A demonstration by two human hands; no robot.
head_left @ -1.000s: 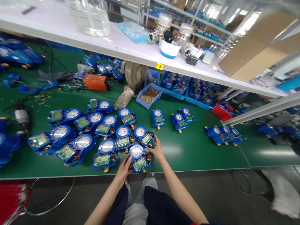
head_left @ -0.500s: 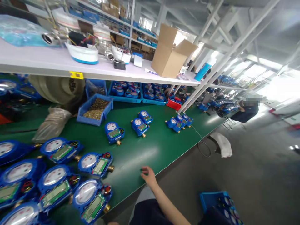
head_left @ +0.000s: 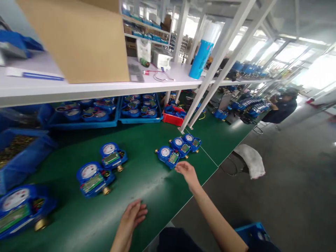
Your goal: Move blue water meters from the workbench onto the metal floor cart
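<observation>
My right hand (head_left: 187,173) reaches out over the green bench, its fingertips just short of the nearest of three blue water meters (head_left: 168,155) lined up near the bench's right end. It holds nothing. My left hand (head_left: 132,215) rests flat on the green mat (head_left: 147,189) near the front edge, fingers loosely together and empty. Two more blue meters (head_left: 94,178) with white dials lie to the left, and part of another meter (head_left: 18,210) shows at the far left.
A white shelf (head_left: 105,87) carries a cardboard box (head_left: 78,38) and a blue cylinder (head_left: 201,59). Under it stand blue trays of meters (head_left: 139,110) and a red bin (head_left: 173,117). A blue crate (head_left: 252,232) sits by my legs. Another person (head_left: 280,105) works at the far right.
My view has swung right along the bench, leaving the big cluster of meters. My right hand has stretched toward the three meters, and my left hand has come to rest on the mat.
</observation>
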